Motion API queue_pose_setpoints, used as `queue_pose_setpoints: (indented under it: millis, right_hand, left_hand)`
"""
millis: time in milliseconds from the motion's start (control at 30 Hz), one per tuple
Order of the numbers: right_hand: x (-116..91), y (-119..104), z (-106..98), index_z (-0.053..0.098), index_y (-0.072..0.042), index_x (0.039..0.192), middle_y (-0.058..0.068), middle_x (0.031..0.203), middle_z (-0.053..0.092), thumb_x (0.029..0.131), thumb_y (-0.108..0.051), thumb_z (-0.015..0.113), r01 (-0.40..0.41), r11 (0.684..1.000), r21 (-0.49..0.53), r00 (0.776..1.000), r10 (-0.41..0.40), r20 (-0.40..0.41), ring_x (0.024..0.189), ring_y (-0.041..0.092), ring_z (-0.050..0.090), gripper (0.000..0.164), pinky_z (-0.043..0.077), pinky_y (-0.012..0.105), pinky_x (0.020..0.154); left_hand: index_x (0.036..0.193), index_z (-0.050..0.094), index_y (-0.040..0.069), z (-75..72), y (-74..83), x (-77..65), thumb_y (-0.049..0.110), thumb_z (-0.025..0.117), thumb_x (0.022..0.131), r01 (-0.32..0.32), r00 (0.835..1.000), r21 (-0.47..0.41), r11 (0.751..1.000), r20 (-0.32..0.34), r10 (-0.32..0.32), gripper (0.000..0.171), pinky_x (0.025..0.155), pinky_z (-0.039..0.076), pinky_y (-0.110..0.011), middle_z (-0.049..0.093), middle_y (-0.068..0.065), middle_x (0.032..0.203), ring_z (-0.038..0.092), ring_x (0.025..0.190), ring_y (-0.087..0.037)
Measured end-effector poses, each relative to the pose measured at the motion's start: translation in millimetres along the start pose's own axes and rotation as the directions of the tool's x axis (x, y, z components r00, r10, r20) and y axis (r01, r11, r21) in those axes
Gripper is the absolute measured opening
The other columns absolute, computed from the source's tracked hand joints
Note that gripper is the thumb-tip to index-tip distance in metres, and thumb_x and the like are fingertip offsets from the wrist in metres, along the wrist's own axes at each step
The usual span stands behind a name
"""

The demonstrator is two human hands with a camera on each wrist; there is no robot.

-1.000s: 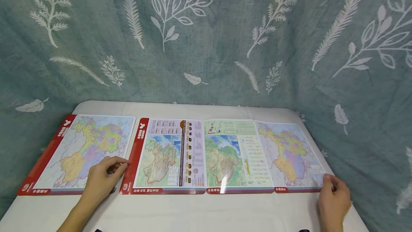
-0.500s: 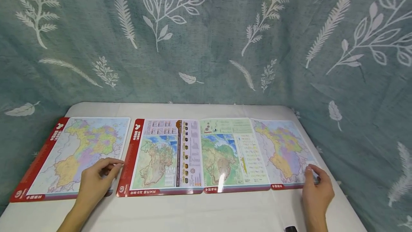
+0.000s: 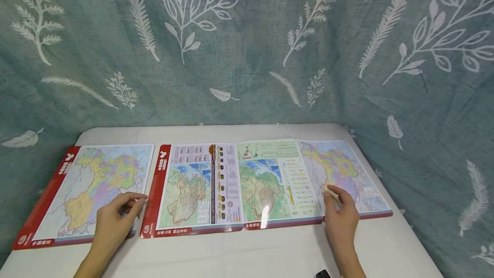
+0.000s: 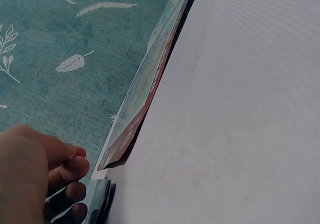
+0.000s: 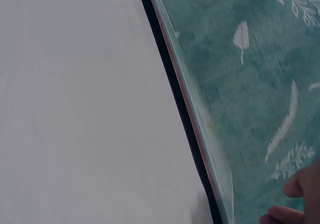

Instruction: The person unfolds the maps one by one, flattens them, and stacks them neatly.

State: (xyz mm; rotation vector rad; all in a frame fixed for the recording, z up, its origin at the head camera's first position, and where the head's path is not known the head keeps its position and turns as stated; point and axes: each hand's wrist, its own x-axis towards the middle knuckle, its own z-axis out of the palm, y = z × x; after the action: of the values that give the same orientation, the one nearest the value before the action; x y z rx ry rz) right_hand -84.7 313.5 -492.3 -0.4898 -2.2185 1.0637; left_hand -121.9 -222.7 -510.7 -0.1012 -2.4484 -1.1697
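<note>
A folding map with a red strip on its left edge lies spread on the white table, its panels side by side. On its left lies a separate map sheet with a matching red strip. My left hand hovers over the right side of that sheet, thumb and forefinger close together, fingertips right at the folding map's red edge. My right hand is over the seam before the rightmost panel, its fingers loosely curved. The right wrist view shows its fingertips beside the map, with nothing between them.
White cloth covers the table. A green curtain with white leaf prints hangs behind and at both sides. A small black object shows at the bottom edge of the head view.
My right hand has moved left from the folding map's right corner to the seam before the last panel. My left hand stays by the red strip. The head view has shifted slightly.
</note>
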Motion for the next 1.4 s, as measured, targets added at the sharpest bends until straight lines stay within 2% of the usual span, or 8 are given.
queue_pose_setpoints:
  millis: [100,133,200,467,667,867,1133,1400]
  right_hand:
    - [-4,-10,11,0.073,-0.002,0.120,0.018,0.128,0.070,0.098,-0.007,0.071,0.067,0.998,0.020,0.997,-0.068,0.047,0.122,0.038,0.065,0.023,0.046,0.038,0.104]
    - [-5,-14,15,0.072,-0.001,0.120,0.018,0.128,0.070,0.096,-0.005,0.072,0.082,0.996,0.024,0.995,-0.084,0.059,0.129,0.037,0.060,0.024,0.041,0.044,0.109]
    - [-8,-19,23,0.072,-0.002,0.120,0.018,0.128,0.070,0.095,-0.004,0.073,0.108,0.994,0.029,0.990,-0.110,0.085,0.131,0.038,0.059,0.025,0.040,0.053,0.109]
    - [-21,-34,47,0.072,-0.004,0.119,0.012,0.121,0.073,0.091,-0.003,0.077,0.224,0.974,0.032,0.967,-0.226,0.114,0.124,0.032,0.061,0.028,0.040,0.040,0.103]
    - [-35,-51,65,0.072,-0.005,0.119,0.008,0.121,0.072,0.091,-0.004,0.077,0.249,0.966,0.073,0.949,-0.258,0.182,0.123,0.029,0.061,0.029,0.042,0.039,0.104]
    - [-45,-65,86,0.073,-0.006,0.116,0.005,0.115,0.073,0.091,-0.003,0.077,0.281,0.951,0.128,0.923,-0.304,0.236,0.116,0.023,0.064,0.026,0.045,0.034,0.101]
    - [-58,-80,107,0.073,-0.004,0.114,0.008,0.112,0.073,0.088,-0.001,0.076,0.372,0.909,0.186,0.879,-0.410,0.244,0.111,0.023,0.065,0.026,0.048,0.034,0.097]
    - [-77,-97,125,0.072,-0.007,0.115,0.004,0.113,0.073,0.089,-0.004,0.077,0.372,0.904,0.210,0.849,-0.423,0.316,0.111,0.020,0.064,0.027,0.050,0.037,0.096]
  left_hand:
    - [0.098,0.080,0.014,1.6,-1.3,1.1,0.005,0.082,0.091,0.006,1.000,-0.005,1.000,-0.007,-0.006,0.011,0.060,0.042,-0.014,0.067,0.005,0.073,0.055,0.063,-0.003]
    - [0.098,0.080,0.014,2.2,-1.4,1.1,0.005,0.082,0.091,0.014,1.000,-0.010,1.000,-0.006,-0.014,0.011,0.059,0.042,-0.014,0.067,0.005,0.073,0.056,0.063,-0.003]
    - [0.098,0.080,0.013,3.2,-1.3,0.2,0.005,0.081,0.092,0.028,1.000,-0.011,1.000,-0.005,-0.028,0.011,0.058,0.042,-0.015,0.067,0.004,0.072,0.056,0.062,-0.003]
    - [0.098,0.080,0.013,2.8,0.8,-2.4,0.006,0.080,0.092,0.033,0.999,-0.004,0.999,-0.004,-0.033,0.009,0.058,0.041,-0.015,0.066,0.004,0.073,0.056,0.062,-0.004]
    - [0.097,0.080,0.013,-0.5,1.2,-0.7,0.003,0.081,0.091,0.015,1.000,0.007,1.000,-0.021,-0.015,0.012,0.058,0.040,-0.015,0.065,0.005,0.072,0.056,0.061,-0.003]
    - [0.098,0.080,0.013,-4.5,2.4,-0.6,0.005,0.081,0.092,0.033,0.999,0.002,0.999,-0.042,-0.033,0.010,0.056,0.039,-0.016,0.065,0.005,0.068,0.054,0.060,-0.003]
    - [0.096,0.080,0.013,-2.5,2.9,2.4,0.003,0.080,0.091,0.000,0.998,-0.028,1.000,-0.067,-0.002,0.011,0.058,0.040,-0.014,0.064,0.004,0.066,0.055,0.059,-0.003]
    - [0.096,0.080,0.013,-3.6,4.1,2.1,0.004,0.081,0.091,0.004,0.997,-0.017,1.000,-0.079,-0.005,0.011,0.058,0.039,-0.014,0.064,0.004,0.065,0.055,0.059,-0.003]
